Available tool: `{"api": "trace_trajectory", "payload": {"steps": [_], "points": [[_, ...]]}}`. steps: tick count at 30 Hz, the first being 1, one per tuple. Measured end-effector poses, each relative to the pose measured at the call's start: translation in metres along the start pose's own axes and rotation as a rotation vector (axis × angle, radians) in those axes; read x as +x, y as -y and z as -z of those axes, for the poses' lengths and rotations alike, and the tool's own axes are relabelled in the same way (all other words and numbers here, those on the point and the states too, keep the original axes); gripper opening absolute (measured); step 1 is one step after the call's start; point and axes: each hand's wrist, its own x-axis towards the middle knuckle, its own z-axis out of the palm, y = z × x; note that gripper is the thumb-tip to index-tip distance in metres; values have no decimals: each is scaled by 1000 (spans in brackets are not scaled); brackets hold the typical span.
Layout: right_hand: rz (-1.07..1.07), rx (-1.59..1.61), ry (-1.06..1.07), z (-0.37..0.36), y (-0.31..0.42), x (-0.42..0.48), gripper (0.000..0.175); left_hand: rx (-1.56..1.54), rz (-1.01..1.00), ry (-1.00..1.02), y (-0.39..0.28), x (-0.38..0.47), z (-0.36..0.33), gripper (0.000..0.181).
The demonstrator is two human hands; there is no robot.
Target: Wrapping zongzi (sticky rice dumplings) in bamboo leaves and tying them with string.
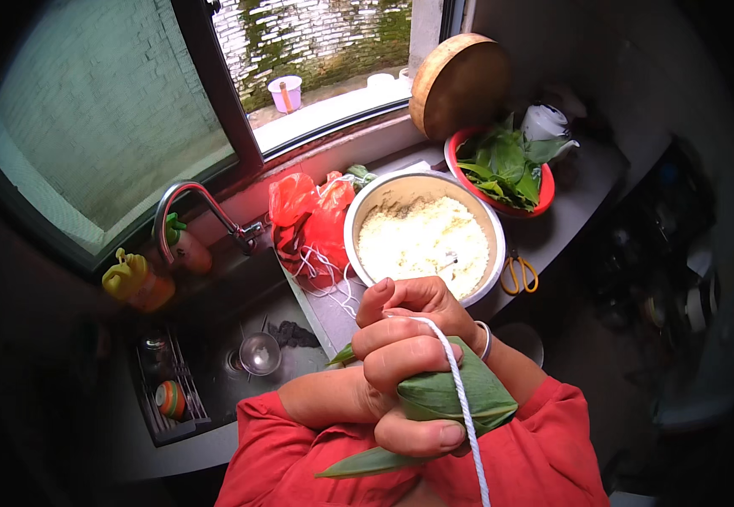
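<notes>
My left hand point(405, 374) is closed around a folded green leaf parcel point(456, 386), with a pointed leaf end sticking out below it. A white string point(462, 393) runs over the parcel and hangs down past the thumb. Just behind, my right hand point(424, 301), with a bracelet at the wrist, has its fingers bent at the upper end of the string; its grip is partly hidden by the left hand. Beyond both hands stands a metal pot point(351, 247) of white rice grains point(430, 234) with a spoon in it.
A red basin point(547, 190) of green leaves point(506, 165), yellow-handled scissors point(520, 275) and a white teapot point(544, 122) are at the right. Red plastic bags point(316, 222) and loose white strings point(326, 282) lie left of the pot. Further left are a sink with a faucet point(183, 184) and a dish rack point(180, 428).
</notes>
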Motion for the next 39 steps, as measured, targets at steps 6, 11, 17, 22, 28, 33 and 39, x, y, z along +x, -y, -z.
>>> {"api": "trace_trajectory", "payload": {"steps": [6, 11, 17, 22, 28, 33, 39], "points": [[-125, 94, 61, -5, 5, -13, 13, -33, -14, 15, -7, 0, 8, 20], [-111, -96, -20, 8, 8, -15, 13, -91, -24, 33, -12, 1, 8, 19], [-50, -308, -188, 3, 13, -9, 14, -215, -14, 1, -13, -6, -2, 24], [-78, -420, -37, 6, 11, -1, 14, -151, -38, 7, -16, 1, -13, 14], [256, -1107, 119, -37, 48, -54, 19, -16, -141, -104, -1, 16, -16, 37], [266, -1066, 305, -59, 81, -65, 19, -135, -129, 684, 8, 56, 41, 52], [145, -1149, 377, -102, 139, -80, 20, -386, 105, 892, -3, 62, 52, 34]]}}
